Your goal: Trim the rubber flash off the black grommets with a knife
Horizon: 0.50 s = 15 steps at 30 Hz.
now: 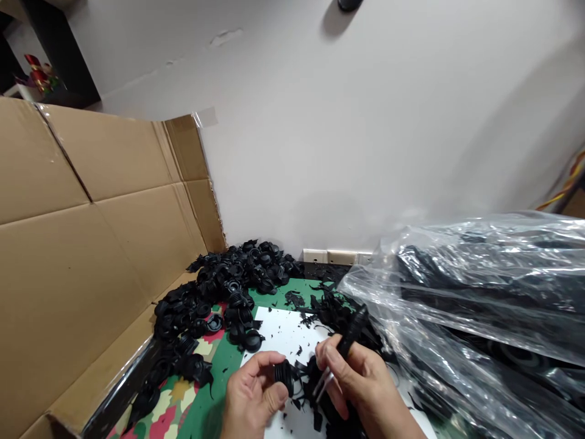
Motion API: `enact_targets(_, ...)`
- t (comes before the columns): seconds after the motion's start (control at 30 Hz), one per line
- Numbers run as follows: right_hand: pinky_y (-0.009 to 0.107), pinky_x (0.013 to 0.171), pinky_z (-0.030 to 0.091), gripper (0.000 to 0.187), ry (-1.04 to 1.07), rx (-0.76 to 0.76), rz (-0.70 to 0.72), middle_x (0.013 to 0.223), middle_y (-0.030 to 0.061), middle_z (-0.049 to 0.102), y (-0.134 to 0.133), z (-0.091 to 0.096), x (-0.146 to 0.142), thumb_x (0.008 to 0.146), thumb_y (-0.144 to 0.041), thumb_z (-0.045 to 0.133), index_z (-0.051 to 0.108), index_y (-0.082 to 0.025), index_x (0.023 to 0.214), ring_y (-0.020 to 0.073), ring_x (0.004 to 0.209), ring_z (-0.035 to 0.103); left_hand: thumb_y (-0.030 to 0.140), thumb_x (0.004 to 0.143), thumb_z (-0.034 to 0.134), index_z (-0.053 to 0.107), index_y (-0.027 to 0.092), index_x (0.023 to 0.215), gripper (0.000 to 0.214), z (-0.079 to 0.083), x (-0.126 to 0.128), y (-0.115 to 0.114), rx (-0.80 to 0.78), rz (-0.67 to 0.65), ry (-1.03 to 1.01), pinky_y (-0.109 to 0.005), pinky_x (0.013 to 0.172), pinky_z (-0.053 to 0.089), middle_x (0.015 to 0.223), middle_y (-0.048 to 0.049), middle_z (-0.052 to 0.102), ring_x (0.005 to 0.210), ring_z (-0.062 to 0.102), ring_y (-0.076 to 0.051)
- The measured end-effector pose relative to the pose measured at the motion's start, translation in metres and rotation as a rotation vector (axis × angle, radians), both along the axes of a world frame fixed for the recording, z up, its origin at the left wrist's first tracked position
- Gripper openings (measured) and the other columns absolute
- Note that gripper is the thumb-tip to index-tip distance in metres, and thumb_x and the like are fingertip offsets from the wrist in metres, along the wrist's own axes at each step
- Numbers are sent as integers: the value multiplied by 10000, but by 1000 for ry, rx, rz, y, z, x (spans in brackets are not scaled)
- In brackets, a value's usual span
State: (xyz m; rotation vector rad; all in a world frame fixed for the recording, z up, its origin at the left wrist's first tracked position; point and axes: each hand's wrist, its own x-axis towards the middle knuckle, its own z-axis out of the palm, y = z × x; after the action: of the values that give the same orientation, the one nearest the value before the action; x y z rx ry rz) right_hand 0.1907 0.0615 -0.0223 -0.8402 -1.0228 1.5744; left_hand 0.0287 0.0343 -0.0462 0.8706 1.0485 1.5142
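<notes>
My left hand [253,397] pinches a small black ribbed rubber part [284,376] between thumb and fingers, just above a white sheet [278,332]. My right hand [359,385] grips a tool with a black handle [351,332] and a metal tip that points down toward the part. Both hands are close together at the bottom centre. Black trimmings [305,320] lie scattered on the sheet around them.
A heap of similar black rubber parts [219,299] spreads to the left and back. A flattened cardboard box [91,231] leans on the left. A clear plastic bag [479,305] full of black material fills the right. A white wall stands behind, a green patterned mat [205,402] beneath.
</notes>
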Motion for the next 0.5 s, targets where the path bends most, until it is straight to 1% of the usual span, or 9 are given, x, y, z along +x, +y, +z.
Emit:
enact_targets(0.03, 201, 411, 222, 424, -33, -17, 36, 366, -95, 384, 0, -1, -1, 734, -562, 647, 516, -175, 621, 46, 347, 263, 309, 519, 880, 754, 154, 843, 380, 0, 1, 0, 19, 28, 40, -187, 554, 465, 649, -29, 682, 589, 584, -119)
enact_targets(0.1, 200, 386, 210, 419, -111, -44, 106, 353, -105, 356, 0, -5, -3, 712, -565, 664, 528, -178, 625, 45, 327, 245, 316, 514, 875, 755, 159, 828, 371, 2, 3, -1, 50, 67, 98, -194, 593, 478, 677, -32, 690, 632, 599, -136)
enact_targets(0.2, 205, 392, 278, 425, -212, -39, 168, 374, -99, 359, 0, -11, -7, 667, -580, 688, 578, -170, 651, 66, 346, 314, 308, 506, 866, 762, 179, 781, 321, 4, 7, -2, 92, 118, 173, -194, 608, 494, 761, -27, 690, 652, 612, -142)
enact_targets(0.3, 206, 422, 331, 380, -277, -7, 149, 412, -85, 395, -4, -13, -9, 697, -539, 672, 603, -165, 692, 85, 392, 376, 295, 509, 852, 766, 197, 756, 279, 6, 11, -2, 142, 146, 264, -206, 650, 512, 825, -29, 683, 723, 634, -171)
enact_targets(0.4, 205, 424, 330, 330, -300, 26, 121, 430, -84, 394, -7, -10, -9, 720, -491, 656, 584, -171, 677, 81, 399, 357, 291, 532, 835, 766, 209, 764, 256, 6, 12, -2, 172, 134, 331, -207, 665, 514, 823, -29, 678, 764, 635, -183)
enact_targets(0.5, 207, 431, 327, 310, -301, 63, 92, 426, -94, 355, -7, -6, -9, 743, -468, 633, 563, -179, 653, 78, 395, 333, 326, 564, 819, 760, 209, 777, 251, 4, 11, -3, 162, 109, 332, -206, 664, 509, 827, -28, 680, 738, 628, -168)
